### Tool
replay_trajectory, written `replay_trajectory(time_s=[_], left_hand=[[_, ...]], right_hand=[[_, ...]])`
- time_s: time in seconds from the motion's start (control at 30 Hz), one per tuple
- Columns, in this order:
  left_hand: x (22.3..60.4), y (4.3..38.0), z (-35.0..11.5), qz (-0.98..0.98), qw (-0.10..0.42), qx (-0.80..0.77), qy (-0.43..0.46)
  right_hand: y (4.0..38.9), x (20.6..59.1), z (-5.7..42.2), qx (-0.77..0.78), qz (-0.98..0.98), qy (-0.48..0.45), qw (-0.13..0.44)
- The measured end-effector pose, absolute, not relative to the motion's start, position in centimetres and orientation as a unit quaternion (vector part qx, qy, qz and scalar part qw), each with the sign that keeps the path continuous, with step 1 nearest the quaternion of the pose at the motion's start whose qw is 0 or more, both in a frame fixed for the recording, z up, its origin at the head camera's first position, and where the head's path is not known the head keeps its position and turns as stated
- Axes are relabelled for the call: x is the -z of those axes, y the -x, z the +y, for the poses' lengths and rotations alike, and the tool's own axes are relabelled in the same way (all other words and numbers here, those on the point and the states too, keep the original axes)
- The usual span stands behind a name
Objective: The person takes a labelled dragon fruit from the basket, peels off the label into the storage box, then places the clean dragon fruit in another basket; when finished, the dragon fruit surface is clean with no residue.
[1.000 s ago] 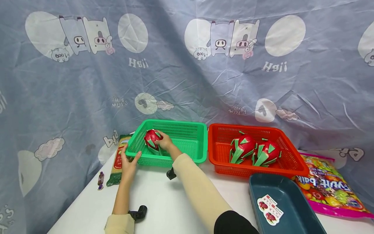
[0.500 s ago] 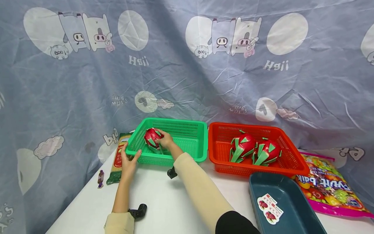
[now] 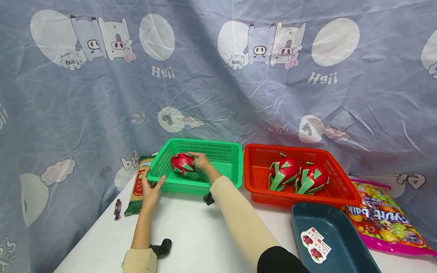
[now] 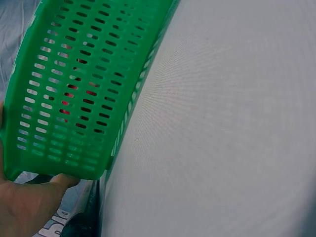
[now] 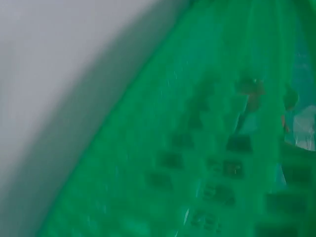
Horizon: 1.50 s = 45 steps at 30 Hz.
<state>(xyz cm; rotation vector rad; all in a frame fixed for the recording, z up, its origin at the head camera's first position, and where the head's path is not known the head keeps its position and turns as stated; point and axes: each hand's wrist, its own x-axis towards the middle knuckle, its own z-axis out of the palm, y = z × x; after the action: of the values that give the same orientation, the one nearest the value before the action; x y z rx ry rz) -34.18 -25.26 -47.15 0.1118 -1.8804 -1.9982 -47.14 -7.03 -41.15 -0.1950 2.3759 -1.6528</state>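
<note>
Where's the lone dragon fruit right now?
In the head view, the dragon fruit lies in the left half of the green basket, just left of the right hand.

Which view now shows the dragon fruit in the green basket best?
Head view: the dragon fruit shows clearly inside the green basket, with the right hand at its edge. Left wrist catches only red glimpses through the green basket; in the blurred right wrist view, it cannot be made out.

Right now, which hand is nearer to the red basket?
Right. The right hand reaches into the green basket, left of the red basket; the left hand is farther away, at the green basket's near left corner.
</note>
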Motion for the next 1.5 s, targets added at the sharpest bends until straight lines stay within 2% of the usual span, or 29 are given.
replay_trajectory(time_s=[0.17, 0.33, 0.6, 1.07, 1.27, 1.37, 1.5], left_hand=[[47.1, 34.0, -25.3, -0.676, 0.191, 0.710, -0.046], [46.9, 33.8, -25.5, -0.675, 0.197, 0.709, -0.047], [47.4, 33.8, -25.0, -0.677, 0.176, 0.713, -0.039], [47.4, 33.9, -23.5, -0.669, 0.163, 0.724, -0.036], [45.7, 32.8, -23.5, -0.669, 0.160, 0.725, -0.034], [45.0, 32.5, -23.7, -0.674, 0.164, 0.720, -0.033], [44.6, 32.4, -24.5, -0.671, 0.162, 0.723, -0.042]], right_hand=[[47.8, 40.1, -4.1, 0.528, 0.825, 0.091, 0.182], [48.0, 39.6, -2.7, 0.470, 0.853, 0.130, 0.186], [46.1, 40.0, -3.2, 0.403, 0.885, 0.199, 0.123], [45.6, 42.4, -2.6, 0.378, 0.911, 0.158, 0.056], [45.1, 41.2, -3.1, 0.407, 0.901, 0.152, -0.020], [44.8, 39.9, -3.6, 0.440, 0.883, 0.149, -0.065], [43.7, 37.4, -3.9, 0.473, 0.857, 0.178, -0.097]])
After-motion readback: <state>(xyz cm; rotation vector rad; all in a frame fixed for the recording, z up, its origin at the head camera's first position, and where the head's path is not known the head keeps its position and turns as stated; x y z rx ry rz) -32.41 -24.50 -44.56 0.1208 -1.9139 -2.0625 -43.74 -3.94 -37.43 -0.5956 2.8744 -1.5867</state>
